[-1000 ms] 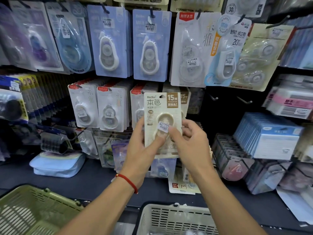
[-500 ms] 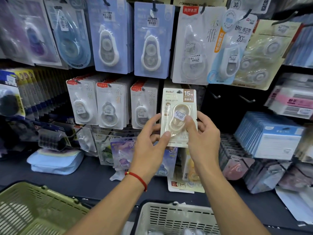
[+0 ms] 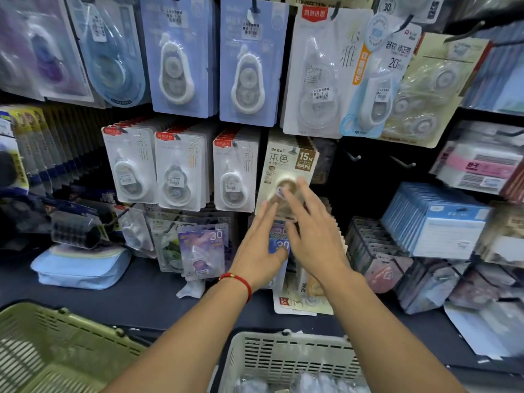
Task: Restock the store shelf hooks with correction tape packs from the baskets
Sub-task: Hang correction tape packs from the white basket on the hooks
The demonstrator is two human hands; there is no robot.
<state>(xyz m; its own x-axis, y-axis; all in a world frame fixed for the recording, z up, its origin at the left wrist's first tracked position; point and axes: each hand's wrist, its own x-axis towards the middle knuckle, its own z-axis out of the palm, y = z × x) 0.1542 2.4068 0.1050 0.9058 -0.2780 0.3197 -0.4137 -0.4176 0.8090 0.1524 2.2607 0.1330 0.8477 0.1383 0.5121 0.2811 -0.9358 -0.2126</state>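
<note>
Head view: beige correction tape pack (image 3: 286, 177) hanging on its hook in the second row, just right of three white packs (image 3: 181, 170). Both hands reaching up with fingers straight, gripping nothing; right hand (image 3: 312, 234) is touching the pack's blister, left hand (image 3: 259, 248) just below it. White basket (image 3: 286, 361) and green basket (image 3: 56, 350) sitting below the shelf.

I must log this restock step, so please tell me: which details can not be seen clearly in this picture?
- Head view: whether the beige 15M correction tape pack sits fully on its hook; the pack covers the hook.
- Right hand fingertips: motion-blurred, so contact with the pack is unclear.
- White basket contents: blurred and cut off by the bottom edge.
</note>
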